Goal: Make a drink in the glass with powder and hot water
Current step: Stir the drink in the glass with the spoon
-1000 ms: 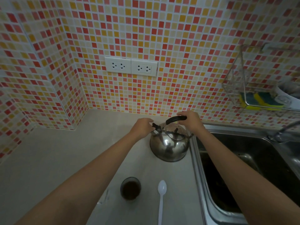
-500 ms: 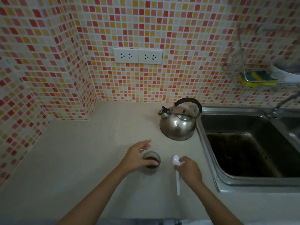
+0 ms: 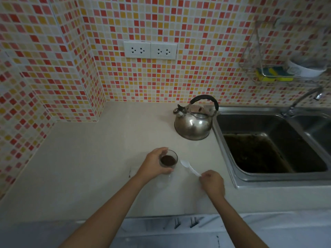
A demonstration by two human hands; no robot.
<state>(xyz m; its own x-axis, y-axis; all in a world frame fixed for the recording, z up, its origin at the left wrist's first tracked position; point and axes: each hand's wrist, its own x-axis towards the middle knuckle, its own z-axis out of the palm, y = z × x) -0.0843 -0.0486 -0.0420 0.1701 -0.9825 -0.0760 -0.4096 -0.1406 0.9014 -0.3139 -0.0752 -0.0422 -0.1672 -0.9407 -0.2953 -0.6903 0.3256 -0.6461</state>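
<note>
Glass (image 3: 168, 161): I am seeing it standing upright on the counter (image 3: 86, 167), near the front edge, with dark brown contents inside; whether that is powder or liquid I cannot tell.
Left hand (image 3: 155, 164): it is wrapping around the glass from the left side, fingers curling on the far and near walls, holding it in place.
Right hand (image 3: 212, 182): it is pinching the handle end of the spoon (image 3: 189, 168), fingers closed tight on it.
Spoon: I am watching it tilting up and left, its white bowl hanging just beside the glass rim on the right; touching or apart, I cannot tell.
Kettle (image 3: 194, 120): it is sitting on the counter well behind the glass, just beside the sink (image 3: 231, 176), black handle arching over the top, spout pointing left.
Sink: it is lying to the right, its basin dark.
Wall: sockets (image 3: 150, 50) are sitting above the kettle, and a wire rack (image 3: 250, 63) with sponges (image 3: 273, 75) is hanging over the sink.
</note>
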